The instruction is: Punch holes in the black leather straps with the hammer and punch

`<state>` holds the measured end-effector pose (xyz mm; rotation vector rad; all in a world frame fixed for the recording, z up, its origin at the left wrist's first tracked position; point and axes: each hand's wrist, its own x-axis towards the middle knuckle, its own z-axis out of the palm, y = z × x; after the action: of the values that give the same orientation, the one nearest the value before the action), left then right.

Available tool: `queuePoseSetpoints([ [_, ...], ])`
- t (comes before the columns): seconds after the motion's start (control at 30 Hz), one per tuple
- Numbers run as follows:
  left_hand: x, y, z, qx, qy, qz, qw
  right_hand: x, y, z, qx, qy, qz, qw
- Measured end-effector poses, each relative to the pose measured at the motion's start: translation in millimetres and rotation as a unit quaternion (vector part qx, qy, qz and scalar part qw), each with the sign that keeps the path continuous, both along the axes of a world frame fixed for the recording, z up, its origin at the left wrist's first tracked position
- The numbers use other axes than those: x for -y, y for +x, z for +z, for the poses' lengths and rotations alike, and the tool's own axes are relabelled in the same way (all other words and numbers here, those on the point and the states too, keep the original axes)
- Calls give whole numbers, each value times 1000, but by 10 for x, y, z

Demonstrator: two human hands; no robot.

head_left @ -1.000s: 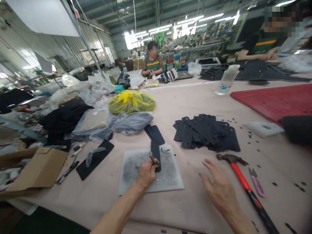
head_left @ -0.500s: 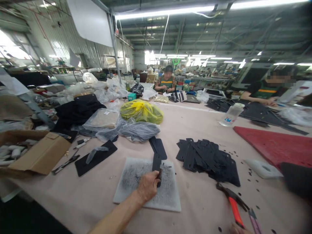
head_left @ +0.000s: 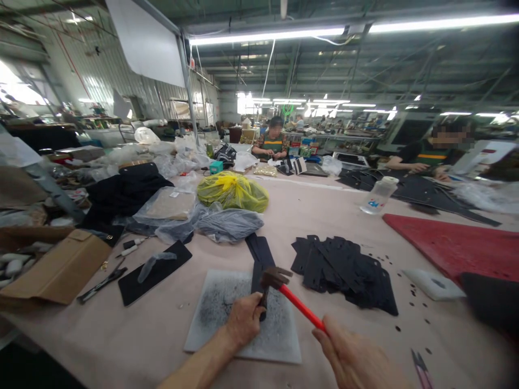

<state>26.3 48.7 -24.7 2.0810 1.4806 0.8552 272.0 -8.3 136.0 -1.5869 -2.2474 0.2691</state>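
My left hand (head_left: 244,317) is closed around a short dark punch (head_left: 264,308), held over a pale, black-speckled board (head_left: 208,329). Beneath it, a black strip (head_left: 256,276) reaches from the board's far edge. My right hand (head_left: 351,348) grips a claw hammer (head_left: 302,306) by its red handle. The hammer's head is at the top of the punch; whether they touch I cannot tell. To the right of the board lies a pile of black cut pieces (head_left: 348,273).
Small snips (head_left: 421,368) lie at the near right, among scattered black dots. A water bottle (head_left: 379,195) stands near a red sheet (head_left: 446,237). A yellow bag (head_left: 233,193) and a cardboard box (head_left: 57,267) are to the left. Two people sit across the table.
My right hand has picked the hammer up from the table at the right and brought it left, over the punch. My left hand keeps its hold on the board.
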Motion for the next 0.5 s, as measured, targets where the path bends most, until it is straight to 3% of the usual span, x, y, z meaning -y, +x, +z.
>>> queuePoseSetpoints([
  [0.1, -2, 6, 0, -1, 2, -2, 1000, -48, 21, 138, 20, 23, 12, 999],
  [0.23, -5, 6, 10, 0, 9, -6, 1000, -1, -9, 257, -74, 99, -60, 991],
  [0.4, 2, 7, 27, 9, 1, -12, 1000, -18, 5, 132, -10, 16, 17, 1000],
  [0.5, -9, 13, 40, 12, 7, -10, 1000, -56, 134, 275, -43, 32, -26, 998],
])
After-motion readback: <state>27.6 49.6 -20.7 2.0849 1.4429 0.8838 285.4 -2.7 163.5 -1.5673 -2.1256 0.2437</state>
